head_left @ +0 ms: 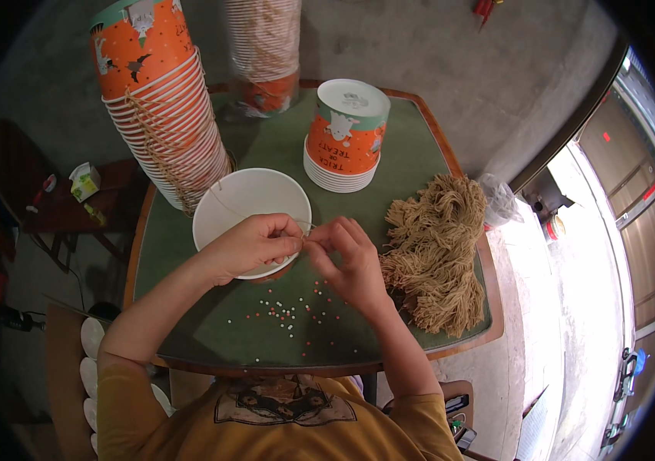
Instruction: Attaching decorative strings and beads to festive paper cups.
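A white-lined paper bucket (247, 201) sits mouth up at the middle of the green table, with a bit of its orange outside showing below the rim. A thin tan cord (223, 201) runs across its mouth to my fingers. At the bucket's right rim my left hand (257, 246) pinches the cord between thumb and forefinger. Facing it, my right hand (350, 265) pinches the cord close by, and the fingertips nearly touch. What exactly lies between them is too small to make out. Small white and orange beads (285, 311) lie scattered below my hands.
A tall leaning stack of orange buckets (162, 131) stands at the left, a shorter upside-down stack (346, 146) at the back. Behind is a plastic-wrapped stack (266, 54). A heap of tan cords (442, 253) covers the table's right side. A wooden chair (104, 200) stands left.
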Demonstrator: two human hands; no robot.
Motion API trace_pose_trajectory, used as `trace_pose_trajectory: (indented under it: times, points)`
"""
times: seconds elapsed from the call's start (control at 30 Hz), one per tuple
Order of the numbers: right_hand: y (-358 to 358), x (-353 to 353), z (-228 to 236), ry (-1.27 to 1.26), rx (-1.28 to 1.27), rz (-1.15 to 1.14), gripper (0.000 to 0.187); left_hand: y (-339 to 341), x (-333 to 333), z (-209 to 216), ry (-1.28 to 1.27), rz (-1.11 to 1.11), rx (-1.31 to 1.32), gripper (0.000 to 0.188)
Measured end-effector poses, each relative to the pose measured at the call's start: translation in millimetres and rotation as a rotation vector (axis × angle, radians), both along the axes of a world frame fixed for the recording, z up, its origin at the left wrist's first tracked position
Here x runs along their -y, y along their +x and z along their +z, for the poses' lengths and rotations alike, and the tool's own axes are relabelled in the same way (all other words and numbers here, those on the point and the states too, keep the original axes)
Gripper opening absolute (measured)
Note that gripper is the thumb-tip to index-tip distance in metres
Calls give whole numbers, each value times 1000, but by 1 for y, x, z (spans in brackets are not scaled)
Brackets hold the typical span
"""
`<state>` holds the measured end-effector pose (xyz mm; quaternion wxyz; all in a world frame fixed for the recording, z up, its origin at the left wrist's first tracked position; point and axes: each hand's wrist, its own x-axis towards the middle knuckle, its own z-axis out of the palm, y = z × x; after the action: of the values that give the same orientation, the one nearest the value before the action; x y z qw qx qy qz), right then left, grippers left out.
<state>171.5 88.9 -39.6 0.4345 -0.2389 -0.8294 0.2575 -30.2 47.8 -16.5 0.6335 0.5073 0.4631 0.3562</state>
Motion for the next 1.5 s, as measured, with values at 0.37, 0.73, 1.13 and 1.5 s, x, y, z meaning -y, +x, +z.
trace_pose_trajectory:
  times: [0.37,0.73,1.13,1.5]
  points:
    - [0,1,-6,-24,4,-17,12,-3,-1,10,258,-98,-260,7]
    - [3,3,-8,-721,-262,165,8,9,3,3,263,-16,-235,12]
    - [-13,17,-16,123,-84,-88,21,-2,-5,1,-120,41,146,6]
    - [-6,19,-10,214,23,-152,26,-5,4,10,-145,96,208,11]
